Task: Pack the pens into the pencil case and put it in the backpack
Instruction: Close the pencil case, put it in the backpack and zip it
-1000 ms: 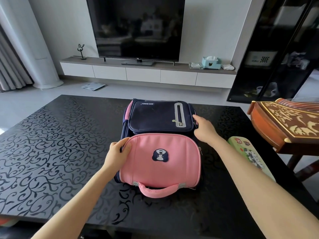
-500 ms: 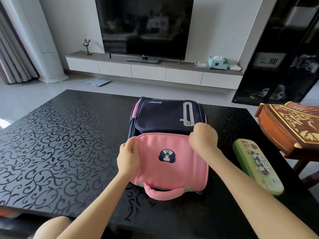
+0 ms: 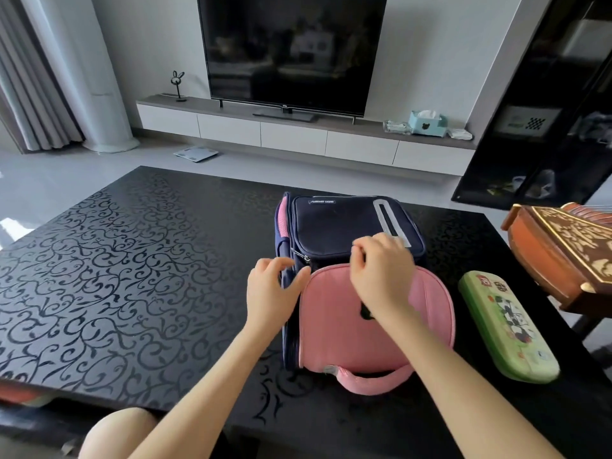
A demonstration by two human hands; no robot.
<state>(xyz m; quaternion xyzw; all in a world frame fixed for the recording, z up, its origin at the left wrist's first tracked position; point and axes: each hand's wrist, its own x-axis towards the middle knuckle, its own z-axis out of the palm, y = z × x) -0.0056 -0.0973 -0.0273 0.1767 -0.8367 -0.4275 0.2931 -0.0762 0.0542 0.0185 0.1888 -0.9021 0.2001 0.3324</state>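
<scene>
From my remote seat I see the backpack (image 3: 334, 223) lying flat on the black scroll-patterned table (image 3: 116, 276). Its navy body points away from the person and its pink front pocket (image 3: 334, 332) is toward them. The pink carry handle (image 3: 371, 382) curls along the near edge.

The left hand (image 3: 270, 293) sits at the bag's left side. Its thumb is against the corner of the pink pocket and its fingers are curled over the navy side panel, just below a small metal zipper pull (image 3: 299, 256). The fingers are blurred, so I cannot tell whether they are gripping the bag or only touching it.

The right hand (image 3: 381, 273) rests over the top rim of the pink pocket. Its fingers are bent and bunched at the seam where pink meets navy. What they pinch, if anything, is hidden under the knuckles, so I cannot tell.

The green pencil case (image 3: 506, 326) lies closed on the table just to the right of the backpack, apart from both hands. I see no pens.

A carved wooden zither (image 3: 569, 246) stands at the table's far right. Beyond the table there is a dark television (image 3: 291, 51) on a low white console, with a blue tissue box (image 3: 427, 123) and a rabbit ornament (image 3: 178, 84). A bathroom scale (image 3: 196, 154) lies on the floor.
</scene>
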